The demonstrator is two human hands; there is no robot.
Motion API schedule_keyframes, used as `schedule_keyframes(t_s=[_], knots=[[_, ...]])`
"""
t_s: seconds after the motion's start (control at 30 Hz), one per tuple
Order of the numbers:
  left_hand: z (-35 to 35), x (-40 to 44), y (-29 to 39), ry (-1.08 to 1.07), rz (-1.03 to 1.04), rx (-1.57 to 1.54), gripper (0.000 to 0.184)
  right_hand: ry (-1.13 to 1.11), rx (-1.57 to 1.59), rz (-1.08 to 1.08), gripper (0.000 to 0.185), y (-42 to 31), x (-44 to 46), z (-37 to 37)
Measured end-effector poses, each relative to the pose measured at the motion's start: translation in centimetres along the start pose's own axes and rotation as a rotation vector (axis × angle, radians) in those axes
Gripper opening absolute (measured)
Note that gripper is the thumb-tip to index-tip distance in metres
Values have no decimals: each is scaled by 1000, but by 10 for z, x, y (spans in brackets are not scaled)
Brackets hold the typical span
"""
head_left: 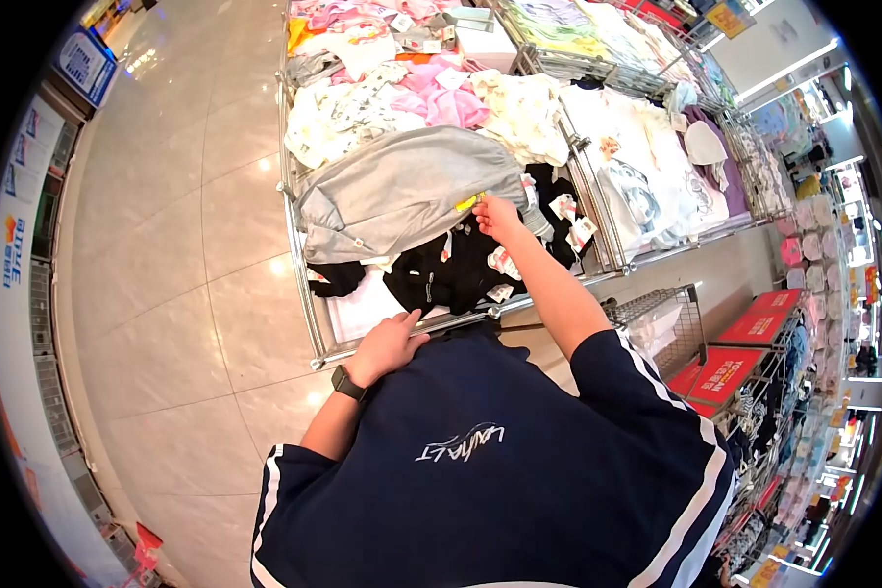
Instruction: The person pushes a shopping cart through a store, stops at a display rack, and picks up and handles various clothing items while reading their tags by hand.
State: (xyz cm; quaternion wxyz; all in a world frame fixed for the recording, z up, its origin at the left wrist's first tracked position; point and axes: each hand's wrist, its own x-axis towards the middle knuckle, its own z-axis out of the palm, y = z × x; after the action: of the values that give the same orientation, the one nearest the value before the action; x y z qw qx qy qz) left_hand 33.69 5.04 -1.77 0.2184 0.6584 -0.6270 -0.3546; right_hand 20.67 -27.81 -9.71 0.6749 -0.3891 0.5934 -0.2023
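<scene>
Grey trousers [402,181] lie spread across a pile of clothes on the display table. At their right end is a yellow tag [467,204], pinched between the thumb and fingers of my right hand [498,220]. Black garments [439,272] with white and red labels lie beneath and in front of the trousers. My left hand [387,348], with a dark watch [348,382] on its wrist, rests near the table's front metal rail [402,341]. Its fingers are extended and hold nothing.
Pink garments [443,101] and cream garments [524,113] are heaped farther back. Another display table with white clothes [637,186] stands to the right. A wire basket [661,328] and red signs [723,377] are at my right. Tiled floor [167,323] runs along the left.
</scene>
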Motion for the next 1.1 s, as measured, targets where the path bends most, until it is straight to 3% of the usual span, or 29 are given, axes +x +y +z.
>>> schedule_keyframes(t_s=[0.07,0.1,0.13,0.17,0.2,0.27,0.33,0.4,0.5,0.53,0.57,0.6,0.67,0.73,0.8,0.83,0.93,0.97,1.0,1.07,1.1], knots=[[1,-1,-2,86,28,-52,50,120,-322,-307,19,-4,-22,15],[1,0,-2,129,44,-79,52,242,-629,-941,21,8,-13,18],[-2,2,2,269,57,-67,56,71,-521,-950,21,-16,-73,34],[-9,3,12,409,70,-56,61,28,-707,-1203,15,-21,-99,39],[-15,3,19,547,80,-47,66,-90,-755,-1254,8,-23,-129,46],[-21,12,21,614,15,-117,72,-333,-733,-1471,7,-17,-178,57],[-16,33,2,606,108,-312,64,-539,-635,-1483,10,2,-211,68],[-9,40,-11,576,90,-556,41,-593,-657,-1393,7,24,-234,72],[-9,39,-2,531,-20,-779,32,-537,-502,-1141,16,25,-239,62],[-16,35,10,532,-96,-785,31,-397,-496,-1169,30,20,-238,57],[-25,30,24,529,-161,-868,35,-314,-285,-912,34,27,-233,56],[-22,29,25,554,-79,-778,40,-229,-81,-652,40,33,-229,55],[-28,28,30,499,207,-626,47,-412,182,-86,60,19,-221,37],[-29,26,43,488,332,-445,53,-711,441,191,49,15,-212,33],[-41,22,61,259,341,-281,49,-769,539,276,40,10,-218,27],[-39,23,62,295,413,-199,50,-837,439,189,36,5,-218,23],[-65,17,70,199,341,-134,48,-484,-84,-343,38,-10,-224,27],[-84,11,75,23,234,-117,48,-250,-399,-606,41,-11,-226,25],[-96,5,74,101,318,-159,50,-205,-625,-634,48,-31,-242,23],[-113,-4,71,256,483,-242,56,-247,-822,-1011,50,-37,-247,18],[-122,-6,74,359,496,-245,65,-357,-968,-1049,47,-51,-262,20]])
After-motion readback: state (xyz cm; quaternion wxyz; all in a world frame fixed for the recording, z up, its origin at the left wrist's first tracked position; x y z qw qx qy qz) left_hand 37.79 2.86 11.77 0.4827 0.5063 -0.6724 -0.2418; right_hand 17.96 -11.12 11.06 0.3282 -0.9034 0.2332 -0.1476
